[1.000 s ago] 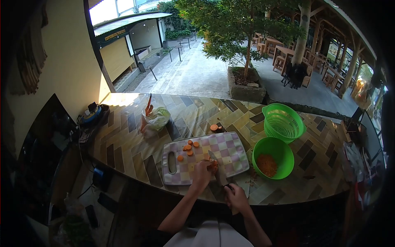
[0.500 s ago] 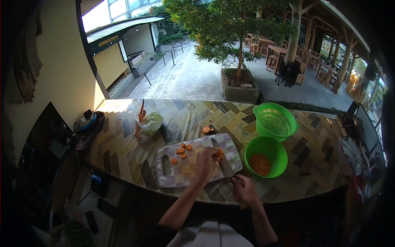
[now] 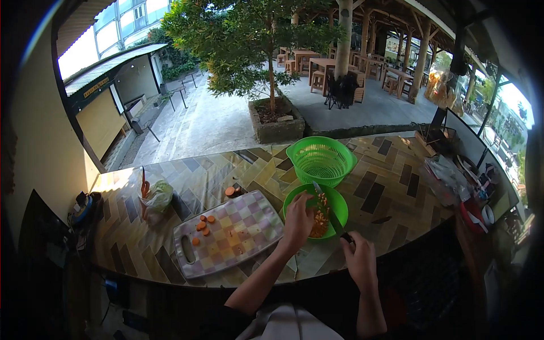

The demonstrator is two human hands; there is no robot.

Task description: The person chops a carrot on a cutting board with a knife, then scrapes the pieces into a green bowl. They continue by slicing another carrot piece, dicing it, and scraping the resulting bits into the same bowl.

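Note:
My right hand [image 3: 361, 258] is closed around the dark handle of a kitchen knife [image 3: 335, 222], whose blade slants over the green bowl [image 3: 344, 211]. Diced carrot [image 3: 322, 199] lies along the blade and below it. More chopped carrot [image 3: 319, 226] rests in the bowl. My left hand [image 3: 298, 222] is over the bowl's left side, its bent fingers beside the blade and holding nothing that I can see. To the left lies the checkered cutting board [image 3: 258, 212], with several carrot slices [image 3: 204, 225] and small crumbs on it.
A green colander [image 3: 322, 161] stands just behind the bowl. Carrot pieces [image 3: 231, 191] lie behind the board. A plastic bag [image 3: 158, 195] with whole carrots beside it is at the left of the tiled table [image 3: 391, 187]. Plastic packets [image 3: 447, 177] and other items crowd the right end.
Both hands and the knife have moved from over the board to over the bowl, carrying the diced carrot. The view has turned to the right.

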